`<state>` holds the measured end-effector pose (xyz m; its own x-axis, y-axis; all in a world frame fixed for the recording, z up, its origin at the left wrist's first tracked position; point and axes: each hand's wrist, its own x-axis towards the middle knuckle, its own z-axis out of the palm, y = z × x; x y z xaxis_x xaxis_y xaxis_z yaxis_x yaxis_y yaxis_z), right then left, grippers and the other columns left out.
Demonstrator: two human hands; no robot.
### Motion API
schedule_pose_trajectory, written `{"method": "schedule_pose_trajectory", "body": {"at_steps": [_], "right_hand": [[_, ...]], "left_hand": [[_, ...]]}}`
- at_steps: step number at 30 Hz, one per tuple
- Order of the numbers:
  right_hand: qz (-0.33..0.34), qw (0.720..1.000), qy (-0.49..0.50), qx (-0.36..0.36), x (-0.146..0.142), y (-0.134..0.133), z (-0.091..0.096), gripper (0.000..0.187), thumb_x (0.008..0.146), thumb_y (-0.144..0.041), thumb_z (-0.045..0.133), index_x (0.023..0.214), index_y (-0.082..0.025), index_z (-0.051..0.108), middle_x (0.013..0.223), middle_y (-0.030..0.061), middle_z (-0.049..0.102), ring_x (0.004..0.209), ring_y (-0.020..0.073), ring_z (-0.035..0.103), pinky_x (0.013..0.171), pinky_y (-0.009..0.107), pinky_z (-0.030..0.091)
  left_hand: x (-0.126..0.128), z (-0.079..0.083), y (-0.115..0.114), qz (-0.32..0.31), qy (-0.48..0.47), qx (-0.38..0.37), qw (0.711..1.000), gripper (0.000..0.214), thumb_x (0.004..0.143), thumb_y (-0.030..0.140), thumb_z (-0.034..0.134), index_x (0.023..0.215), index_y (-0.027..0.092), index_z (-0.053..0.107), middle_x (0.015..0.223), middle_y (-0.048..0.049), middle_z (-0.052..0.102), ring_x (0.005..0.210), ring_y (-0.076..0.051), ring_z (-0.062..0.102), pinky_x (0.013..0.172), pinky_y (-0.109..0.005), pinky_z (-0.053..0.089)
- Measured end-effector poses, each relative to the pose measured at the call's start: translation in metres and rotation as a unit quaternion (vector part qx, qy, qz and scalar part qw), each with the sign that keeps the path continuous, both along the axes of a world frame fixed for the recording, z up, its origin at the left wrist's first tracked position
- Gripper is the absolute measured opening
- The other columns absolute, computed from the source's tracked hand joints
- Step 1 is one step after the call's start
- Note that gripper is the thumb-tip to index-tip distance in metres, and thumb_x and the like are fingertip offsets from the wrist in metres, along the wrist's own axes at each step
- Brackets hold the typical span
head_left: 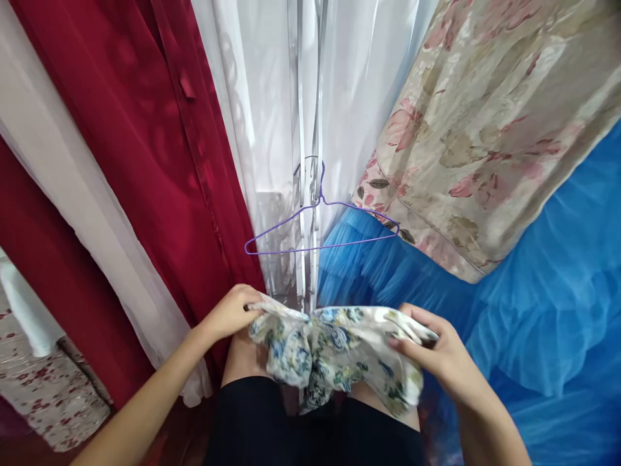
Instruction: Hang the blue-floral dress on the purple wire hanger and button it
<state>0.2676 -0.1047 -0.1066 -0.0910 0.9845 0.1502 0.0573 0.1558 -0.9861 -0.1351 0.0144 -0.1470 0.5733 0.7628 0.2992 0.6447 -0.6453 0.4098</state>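
Note:
A white cloth with blue and green flowers [334, 353] is stretched between my two hands over my lap. My left hand [231, 312] grips its left edge with closed fingers. My right hand [436, 353] pinches its right edge, thumb on top. Straight above the cloth, an empty purple wire hanger [320, 228] hangs in front of white fabric, apart from both hands.
Dark red garments [145, 162] hang at the left, next to a white one [72, 188]. White sheer fabric [272, 97] hangs in the middle. A beige floral garment [490, 136] and blue tulle [548, 310] fill the right. A red-speckled cloth [43, 395] lies low left.

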Motion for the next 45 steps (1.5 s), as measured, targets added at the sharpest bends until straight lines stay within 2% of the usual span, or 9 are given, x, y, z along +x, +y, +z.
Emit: {"method": "schedule_pose_trajectory", "body": {"at_steps": [5, 9, 12, 14, 18, 30, 36, 41, 45], "right_hand": [[0.005, 0.990, -0.112, 0.088, -0.026, 0.075, 0.023, 0.021, 0.083, -0.032, 0.072, 0.098, -0.020, 0.064, 0.066, -0.0047, 0.052, 0.054, 0.0113, 0.043, 0.051, 0.023, 0.030], [-0.047, 0.954, -0.233, 0.183, -0.042, 0.135, 0.028, 0.053, 0.085, -0.031, 0.065, 0.136, -0.018, 0.059, 0.094, 0.0064, 0.071, 0.078, 0.0221, 0.064, 0.067, 0.030, 0.048], [-0.080, 0.915, -0.316, 0.236, -0.053, 0.167, 0.024, 0.050, 0.089, -0.030, 0.057, 0.136, -0.013, 0.061, 0.123, 0.0162, 0.071, 0.106, 0.0293, 0.067, 0.089, 0.036, 0.050], [-0.076, 0.901, -0.353, 0.240, -0.060, 0.175, 0.020, 0.037, 0.093, -0.030, 0.052, 0.121, -0.013, 0.069, 0.115, 0.0159, 0.075, 0.101, 0.0291, 0.070, 0.087, 0.035, 0.050], [-0.073, 0.893, -0.377, 0.235, -0.068, 0.166, 0.014, 0.028, 0.095, -0.029, 0.049, 0.097, -0.017, 0.074, 0.084, 0.0105, 0.078, 0.076, 0.0255, 0.070, 0.069, 0.030, 0.047], [-0.047, 0.895, -0.355, 0.266, -0.047, 0.139, 0.030, 0.022, 0.091, -0.023, 0.052, 0.101, -0.020, 0.072, 0.090, 0.0081, 0.078, 0.078, 0.0238, 0.071, 0.070, 0.030, 0.049], [-0.215, 0.886, -0.312, 0.268, 0.017, 0.139, 0.039, 0.092, 0.083, -0.049, 0.073, 0.158, -0.015, 0.032, 0.085, 0.0062, 0.075, 0.066, 0.0238, 0.065, 0.065, 0.034, 0.050], [-0.129, 0.885, -0.387, 0.226, 0.035, 0.144, 0.068, 0.050, 0.082, -0.053, 0.072, 0.115, -0.014, 0.076, 0.098, 0.0124, 0.078, 0.077, 0.0289, 0.070, 0.071, 0.037, 0.052], [0.014, 0.964, -0.243, 0.106, 0.038, 0.128, 0.085, 0.042, 0.080, -0.056, 0.074, 0.090, -0.015, 0.078, 0.077, 0.0067, 0.077, 0.064, 0.0238, 0.068, 0.058, 0.031, 0.050]], "left_hand": [[-0.051, 0.041, 0.044, 0.097, -0.005, 0.089, 0.991, 0.035, 0.097, 0.038, 0.050, 0.113, 0.026, 0.078, 0.123, -0.0048, 0.075, 0.125, -0.030, 0.062, 0.111, -0.046, 0.042], [-0.063, 0.064, 0.072, 0.185, 0.008, 0.134, 0.974, 0.044, 0.100, 0.044, 0.042, 0.121, 0.023, 0.075, 0.139, -0.0074, 0.066, 0.130, -0.030, 0.060, 0.113, -0.047, 0.041], [-0.056, 0.081, 0.074, 0.212, -0.022, 0.166, 0.963, 0.045, 0.102, 0.042, 0.038, 0.122, 0.022, 0.073, 0.138, -0.0069, 0.067, 0.125, -0.028, 0.063, 0.106, -0.040, 0.046], [-0.047, 0.090, 0.071, 0.218, -0.038, 0.180, 0.958, 0.044, 0.102, 0.040, 0.036, 0.114, 0.021, 0.074, 0.126, -0.0078, 0.072, 0.114, -0.027, 0.067, 0.099, -0.036, 0.049], [-0.030, 0.103, 0.070, 0.232, -0.080, 0.184, 0.952, 0.040, 0.101, 0.038, 0.038, 0.107, 0.019, 0.072, 0.112, -0.0088, 0.074, 0.102, -0.027, 0.068, 0.091, -0.034, 0.049], [0.049, 0.128, 0.053, 0.102, -0.123, 0.222, 0.962, 0.027, 0.098, 0.030, 0.049, 0.115, 0.022, 0.067, 0.115, -0.0046, 0.074, 0.108, -0.024, 0.069, 0.095, -0.032, 0.049], [0.044, 0.130, 0.038, 0.109, -0.111, 0.224, 0.962, 0.031, 0.096, 0.031, 0.053, 0.125, 0.023, 0.063, 0.115, -0.0037, 0.074, 0.098, -0.022, 0.071, 0.089, -0.029, 0.051], [0.036, 0.138, 0.046, 0.186, -0.116, 0.209, 0.953, 0.042, 0.091, 0.039, 0.062, 0.130, 0.025, 0.057, 0.111, -0.0058, 0.072, 0.095, -0.025, 0.069, 0.086, -0.033, 0.051], [0.011, 0.132, 0.055, 0.188, -0.147, 0.192, 0.952, 0.038, 0.093, 0.046, 0.058, 0.121, 0.021, 0.061, 0.107, -0.0069, 0.072, 0.098, -0.024, 0.067, 0.092, -0.034, 0.050]]}}
